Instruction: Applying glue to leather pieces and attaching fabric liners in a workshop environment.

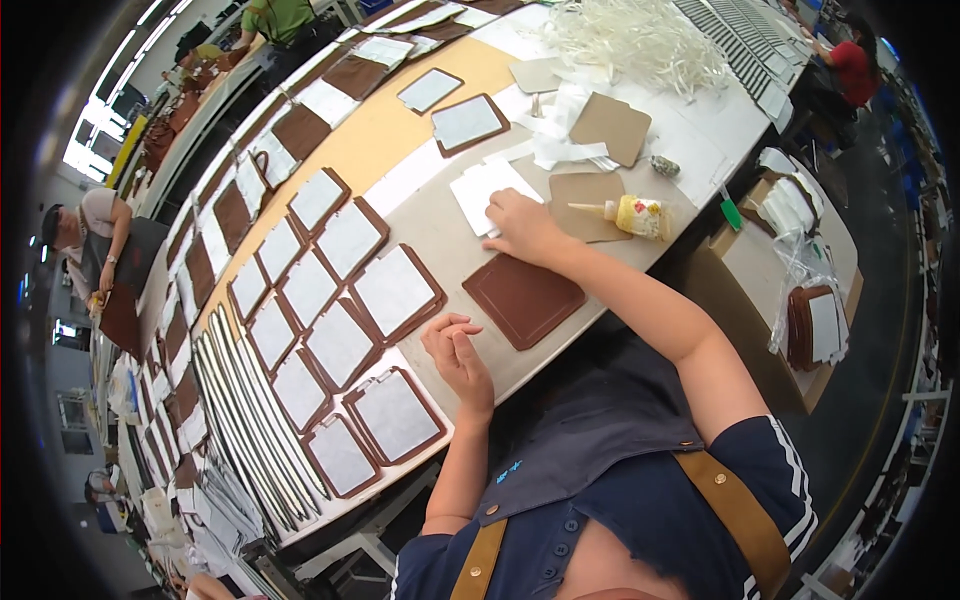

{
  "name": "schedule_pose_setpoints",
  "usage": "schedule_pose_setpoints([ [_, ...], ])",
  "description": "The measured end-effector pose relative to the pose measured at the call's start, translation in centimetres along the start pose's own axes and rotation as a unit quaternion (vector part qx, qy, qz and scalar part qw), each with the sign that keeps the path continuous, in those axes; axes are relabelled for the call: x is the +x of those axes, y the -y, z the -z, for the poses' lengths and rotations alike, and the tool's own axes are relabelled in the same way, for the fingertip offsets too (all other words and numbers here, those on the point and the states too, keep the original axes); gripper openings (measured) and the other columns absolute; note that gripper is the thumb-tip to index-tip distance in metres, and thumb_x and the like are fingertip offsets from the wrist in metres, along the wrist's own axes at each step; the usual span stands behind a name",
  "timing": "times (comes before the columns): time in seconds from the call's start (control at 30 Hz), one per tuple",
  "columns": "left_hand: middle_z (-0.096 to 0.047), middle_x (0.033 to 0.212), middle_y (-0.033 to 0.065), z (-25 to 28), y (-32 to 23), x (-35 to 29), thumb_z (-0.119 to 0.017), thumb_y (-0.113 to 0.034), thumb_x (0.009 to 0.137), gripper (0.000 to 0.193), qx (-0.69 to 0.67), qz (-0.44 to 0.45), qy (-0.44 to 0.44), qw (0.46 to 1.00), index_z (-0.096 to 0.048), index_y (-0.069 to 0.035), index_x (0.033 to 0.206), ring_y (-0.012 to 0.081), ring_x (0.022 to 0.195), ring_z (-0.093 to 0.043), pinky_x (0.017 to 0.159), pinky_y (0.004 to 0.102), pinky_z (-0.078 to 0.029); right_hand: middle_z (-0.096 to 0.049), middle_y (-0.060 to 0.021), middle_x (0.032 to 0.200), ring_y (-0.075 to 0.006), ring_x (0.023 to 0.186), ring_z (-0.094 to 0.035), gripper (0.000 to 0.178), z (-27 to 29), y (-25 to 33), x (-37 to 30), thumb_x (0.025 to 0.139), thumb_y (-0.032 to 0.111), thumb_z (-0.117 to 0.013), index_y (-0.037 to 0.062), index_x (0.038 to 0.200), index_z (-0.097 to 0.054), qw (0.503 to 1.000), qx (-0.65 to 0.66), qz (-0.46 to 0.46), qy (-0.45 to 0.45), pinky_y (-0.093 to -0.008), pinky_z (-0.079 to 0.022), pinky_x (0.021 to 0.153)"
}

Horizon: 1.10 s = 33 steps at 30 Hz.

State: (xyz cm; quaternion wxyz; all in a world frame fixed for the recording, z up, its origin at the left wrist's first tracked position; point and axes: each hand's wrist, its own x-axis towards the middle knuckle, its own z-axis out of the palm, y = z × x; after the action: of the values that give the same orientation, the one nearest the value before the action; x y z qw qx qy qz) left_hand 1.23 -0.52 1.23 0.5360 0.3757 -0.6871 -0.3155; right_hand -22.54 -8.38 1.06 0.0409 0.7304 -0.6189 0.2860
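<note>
My right hand point(525, 228) reaches over the bench to a small stack of white sheets point(476, 196), its fingers bent and closed at the edge of a sheet. Just below it, a brown leather panel point(525, 300) with a stitched-looking line along its border lies flat near the bench's front edge. To the left of that panel my left hand point(458, 362) is raised, fingers loosely curled and apart, with nothing in it. A yellow-labelled glue bottle point(640, 217) with a pointed nozzle lies on its side, right of my right hand, over a tan board point(590, 195).
Rows of brown leather panels with white pieces on top point(395, 290) cover the left side. Long dark-and-light strips point(255, 420) lie beyond them. A heap of white strips point(635, 45) sits at the far end. A carton point(735, 275) stands right of the bench. Other people work nearby.
</note>
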Motion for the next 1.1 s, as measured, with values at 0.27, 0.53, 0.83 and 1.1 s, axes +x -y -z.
schedule_pose_setpoints([
  [0.27, -0.065, 0.106, 0.0081, -2.0, -1.7, 5.7, -0.047, -0.021, 0.112, 0.029, -0.07, 0.061, 0.028, 0.995, -0.066, -0.003, 0.099, 0.0197, 0.108, -0.055, 0.1, 0.0342, -0.041, -0.066, -0.0089, 0.089, -0.0264, 0.094, -0.066, 0.014, -2.0, -0.7, 0.8, 0.078, 0.018, -0.078, 0.0071, 0.084, -0.07, 0.998, -0.042, 0.026, -0.027, -0.0386, -0.057, 0.075],
  [0.53, -0.068, 0.111, 0.0055, -3.6, -0.2, 11.9, -0.049, -0.025, 0.113, 0.03, -0.162, 0.131, 0.026, 0.978, -0.067, -0.001, 0.109, 0.0152, 0.109, -0.058, 0.103, 0.0315, -0.044, -0.068, -0.0094, 0.09, -0.0277, 0.093, -0.067, 0.017, -2.5, -0.5, 1.1, 0.085, 0.022, -0.077, 0.0056, 0.084, -0.071, 0.994, -0.105, 0.038, 0.006, -0.0392, -0.057, 0.075],
  [0.83, -0.071, 0.118, 0.0081, -5.3, 5.2, 13.8, -0.056, -0.023, 0.109, 0.027, -0.04, 0.146, 0.146, 0.978, -0.069, -0.001, 0.12, 0.0184, 0.111, -0.063, 0.099, 0.0333, -0.048, -0.076, -0.0137, 0.088, -0.0259, 0.08, -0.073, 0.021, -1.6, -2.9, 2.0, 0.09, 0.021, -0.077, 0.0005, 0.091, -0.074, 0.939, 0.275, -0.206, -0.024, -0.0373, -0.056, 0.076],
  [1.1, -0.077, 0.109, 0.0106, -7.7, 8.1, 14.0, -0.061, -0.018, 0.102, 0.019, 0.229, -0.025, 0.199, 0.953, -0.072, -0.008, 0.113, 0.0277, 0.107, -0.071, 0.095, 0.0438, -0.048, -0.072, -0.0041, 0.088, -0.014, 0.077, -0.066, 0.027, -1.3, -5.0, 2.9, 0.097, 0.029, -0.075, 0.0024, 0.096, -0.072, 0.801, 0.499, -0.332, 0.001, -0.0312, -0.053, 0.071],
])
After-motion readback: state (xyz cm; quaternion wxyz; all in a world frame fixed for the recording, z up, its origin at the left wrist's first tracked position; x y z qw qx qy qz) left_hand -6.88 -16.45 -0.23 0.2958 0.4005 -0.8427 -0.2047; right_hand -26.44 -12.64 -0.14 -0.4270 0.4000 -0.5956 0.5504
